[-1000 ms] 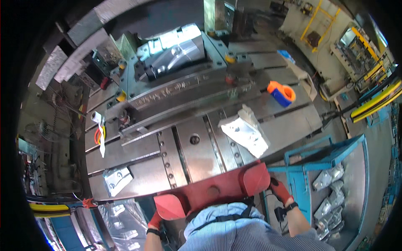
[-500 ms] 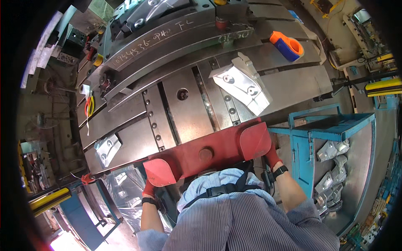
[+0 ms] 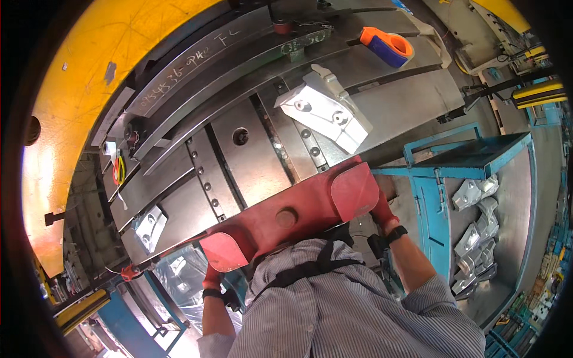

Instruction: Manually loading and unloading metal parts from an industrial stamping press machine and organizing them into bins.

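A red control box (image 3: 262, 218) with a round red knob (image 3: 286, 217) between two curved guards runs along the near edge of a slotted steel press bed (image 3: 230, 143). In a red glove, my left hand (image 3: 212, 277) reaches up under the left guard (image 3: 224, 251). My right hand (image 3: 384, 213), gloved in red too, is tucked behind the right guard (image 3: 356, 191). The guards hide the fingers of both hands. On the bed beyond lies a large bent sheet-metal part (image 3: 331, 113). A smaller metal part (image 3: 151, 228) rests at the left.
A steel die (image 3: 197, 65) stands at the back. An orange-and-blue ring-shaped tool (image 3: 391, 48) lies on the bed at the upper right. Several metal parts sit in a blue cart (image 3: 431, 209) on the right. A big yellow machine body (image 3: 113, 53) fills the upper left.
The yellow machine body has come into view at the upper left, covering part of the die. The bed appears shifted slightly left. Both hands stay at the guards.
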Action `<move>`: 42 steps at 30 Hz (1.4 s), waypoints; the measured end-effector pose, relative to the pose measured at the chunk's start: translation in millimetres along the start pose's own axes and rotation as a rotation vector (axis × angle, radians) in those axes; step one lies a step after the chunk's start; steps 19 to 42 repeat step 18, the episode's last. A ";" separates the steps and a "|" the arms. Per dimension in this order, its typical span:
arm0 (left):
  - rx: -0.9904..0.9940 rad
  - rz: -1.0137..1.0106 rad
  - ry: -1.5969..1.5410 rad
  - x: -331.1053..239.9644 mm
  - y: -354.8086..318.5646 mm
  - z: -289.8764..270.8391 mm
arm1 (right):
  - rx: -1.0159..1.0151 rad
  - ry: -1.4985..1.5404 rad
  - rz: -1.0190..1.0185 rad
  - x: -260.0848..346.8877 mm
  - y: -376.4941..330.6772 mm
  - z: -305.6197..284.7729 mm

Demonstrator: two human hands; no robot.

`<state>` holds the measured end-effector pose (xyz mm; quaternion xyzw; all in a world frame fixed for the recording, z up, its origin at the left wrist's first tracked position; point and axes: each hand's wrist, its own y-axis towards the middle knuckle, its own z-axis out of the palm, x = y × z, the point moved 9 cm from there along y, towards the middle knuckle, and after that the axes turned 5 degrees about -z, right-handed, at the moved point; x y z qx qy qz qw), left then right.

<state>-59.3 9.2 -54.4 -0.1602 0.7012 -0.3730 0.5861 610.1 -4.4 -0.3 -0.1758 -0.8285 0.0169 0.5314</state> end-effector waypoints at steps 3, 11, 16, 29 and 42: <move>0.046 -0.070 -0.449 6.3 -10.8 -8.6 | -0.064 0.002 -0.064 9.1 2.4 6.9; -0.165 -0.108 -0.096 -33.2 -13.2 12.0 | -0.110 0.038 -0.018 12.0 0.8 -5.6; -0.160 -0.011 0.170 -92.7 -21.3 12.5 | 0.021 0.056 0.113 -12.0 3.6 -15.2; -0.132 -0.190 0.348 -104.6 -24.4 -1.6 | -0.020 0.180 0.387 -44.9 5.5 -23.6; -0.132 -0.190 0.348 -104.6 -24.4 -1.6 | -0.020 0.180 0.387 -44.9 5.5 -23.6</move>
